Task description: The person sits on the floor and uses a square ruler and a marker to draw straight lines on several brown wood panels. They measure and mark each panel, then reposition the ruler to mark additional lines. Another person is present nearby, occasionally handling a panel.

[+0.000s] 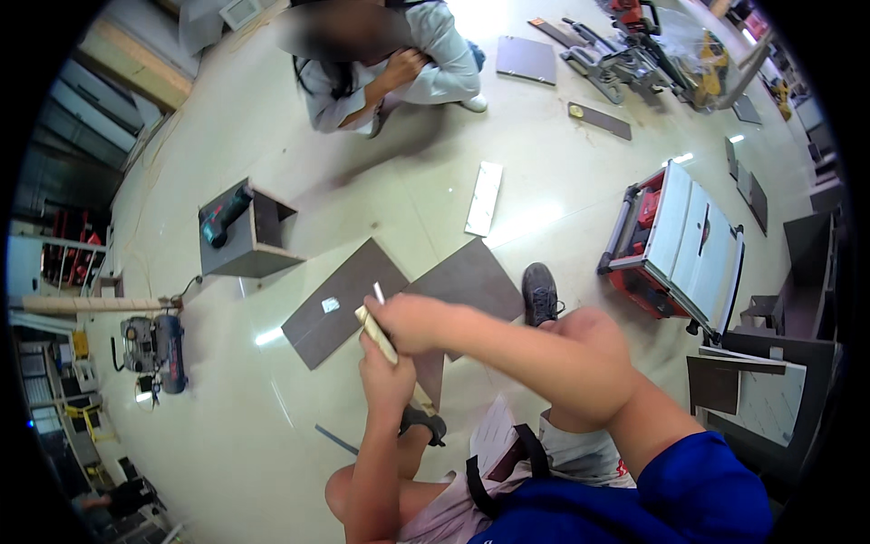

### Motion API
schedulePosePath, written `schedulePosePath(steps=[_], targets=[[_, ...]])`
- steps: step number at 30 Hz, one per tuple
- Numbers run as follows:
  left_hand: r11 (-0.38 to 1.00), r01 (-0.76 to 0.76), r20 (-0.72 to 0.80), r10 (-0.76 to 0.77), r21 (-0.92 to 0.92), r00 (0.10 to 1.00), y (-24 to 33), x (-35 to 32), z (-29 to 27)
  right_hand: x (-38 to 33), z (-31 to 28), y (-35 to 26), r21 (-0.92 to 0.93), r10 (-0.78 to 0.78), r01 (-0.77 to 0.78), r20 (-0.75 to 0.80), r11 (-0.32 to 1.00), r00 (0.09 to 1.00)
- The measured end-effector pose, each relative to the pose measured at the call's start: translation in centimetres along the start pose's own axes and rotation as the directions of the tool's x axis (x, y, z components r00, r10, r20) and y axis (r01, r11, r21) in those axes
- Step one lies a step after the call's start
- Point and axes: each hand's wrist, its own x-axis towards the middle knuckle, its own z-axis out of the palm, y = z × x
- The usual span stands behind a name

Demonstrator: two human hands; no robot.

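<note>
My left hand (385, 372) is closed around the lower part of a short pale yellow strip (378, 337), which tilts up to the left. Against its upper side is my right hand (405, 321), fingers closed, with a thin white stick (378, 292) poking up from them. The rest of the stick is hidden by the fingers. Under my hands, on the floor, lie a dark brown panel (344, 290) with a small white label and another dark panel (471, 286) to its right.
A dark box (240, 240) with a cordless drill (225, 218) on top stands at left. Another person (390, 72) crouches ahead. A white-topped table saw (684, 245) stands at right, a mitre saw (625, 54) farther back. A white strip (484, 199) lies ahead; a compressor (154, 354) stands far left.
</note>
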Motion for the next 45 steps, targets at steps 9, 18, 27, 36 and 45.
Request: schedulePosePath(steps=[9, 18, 27, 36, 45], targets=[[1.0, -0.013, -0.002, 0.013, 0.021, 1.0, -0.2, -0.5, 0.4, -1.8, -1.3, -0.5, -0.067, 0.061, -0.067, -0.085, 0.995, 0.995], [1.0, 0.019, -0.017, -0.019, -0.02, 1.0, -0.4, -0.1, 0.2, -2.5, -4.2, 2.5, -0.118, 0.142, -0.154, -0.101, 0.981, 0.985], [0.993, -0.114, -0.048, 0.114, -0.012, 0.992, -1.0, -0.5, 0.9, -3.6, -3.5, 4.7, -0.148, 0.13, -0.134, -0.033, 0.98, 0.991], [0.995, -0.094, -0.037, 0.093, -0.041, 0.995, -0.7, -0.1, 1.3, -4.2, -0.8, 2.6, -0.195, 0.16, -0.107, 0.283, 0.975, 0.946], [0.998, -0.003, 0.022, 0.005, -0.068, 1.0, 1.0, -0.1, 1.9, -4.1, 1.2, 3.4, -0.215, 0.128, -0.068, 0.278, 0.974, 0.952]])
